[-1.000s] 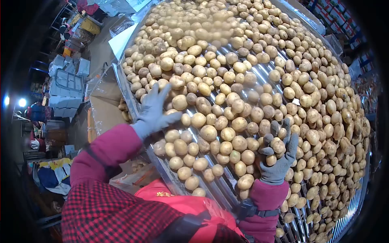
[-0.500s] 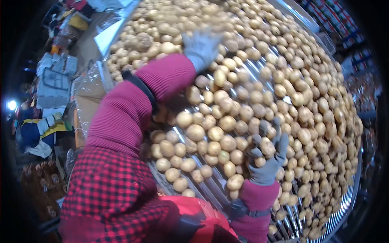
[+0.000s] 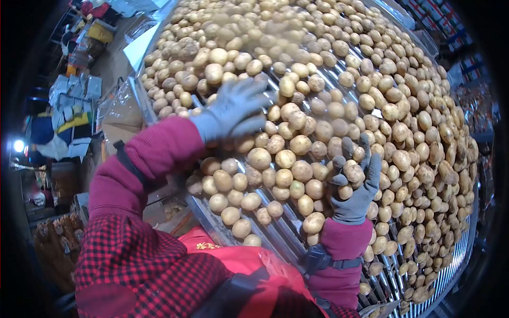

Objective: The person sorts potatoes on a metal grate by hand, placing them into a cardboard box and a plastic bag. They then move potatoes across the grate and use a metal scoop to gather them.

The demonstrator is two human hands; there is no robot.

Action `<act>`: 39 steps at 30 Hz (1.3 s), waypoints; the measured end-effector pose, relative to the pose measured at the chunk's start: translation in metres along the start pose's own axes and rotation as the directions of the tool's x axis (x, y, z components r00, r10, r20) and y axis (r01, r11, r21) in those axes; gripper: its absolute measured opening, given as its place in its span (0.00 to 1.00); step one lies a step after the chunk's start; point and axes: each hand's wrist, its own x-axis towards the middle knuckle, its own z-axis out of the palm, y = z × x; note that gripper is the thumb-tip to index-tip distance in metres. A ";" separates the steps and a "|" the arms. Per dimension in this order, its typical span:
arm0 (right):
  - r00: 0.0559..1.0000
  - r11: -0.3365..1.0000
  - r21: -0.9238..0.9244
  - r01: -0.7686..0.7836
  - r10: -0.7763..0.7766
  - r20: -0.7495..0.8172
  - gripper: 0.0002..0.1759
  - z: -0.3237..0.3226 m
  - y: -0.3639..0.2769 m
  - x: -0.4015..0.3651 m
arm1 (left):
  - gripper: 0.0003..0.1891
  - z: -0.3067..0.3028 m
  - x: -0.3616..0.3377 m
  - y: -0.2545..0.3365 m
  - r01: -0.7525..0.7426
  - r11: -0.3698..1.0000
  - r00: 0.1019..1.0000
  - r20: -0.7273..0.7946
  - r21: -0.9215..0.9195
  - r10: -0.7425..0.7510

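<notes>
Many round, yellow-brown potatoes (image 3: 301, 146) lie over a bed of metal rollers (image 3: 281, 230). My left hand (image 3: 233, 110), in a grey glove, is flat and palm down over the potatoes at the left side, fingers stretched out. Whether anything is under its palm is hidden. My right hand (image 3: 354, 191), gloved in darker grey, is turned palm up among the potatoes at the lower right. Its fingers curl around a small potato (image 3: 353, 172), with another at the palm. One potato close by shows a greenish patch (image 3: 297, 188).
A metal side edge (image 3: 204, 217) of the roller bed runs along my front. A red apron (image 3: 222, 244) covers my lap. On the left stand cardboard (image 3: 122, 119) and wrapped bundles. Stacked crates (image 3: 440, 21) are at the far right.
My left hand has swept back from the far potatoes towards me and to the left. Rollers now show where it was. My right hand has barely shifted and keeps its potatoes.
</notes>
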 end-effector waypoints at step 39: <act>0.930 0.964 0.051 0.262 -0.266 0.252 0.27 -0.003 0.004 -0.001 | 0.30 -0.026 -0.022 -0.033 0.167 0.958 0.984 0.013 0.234 -0.175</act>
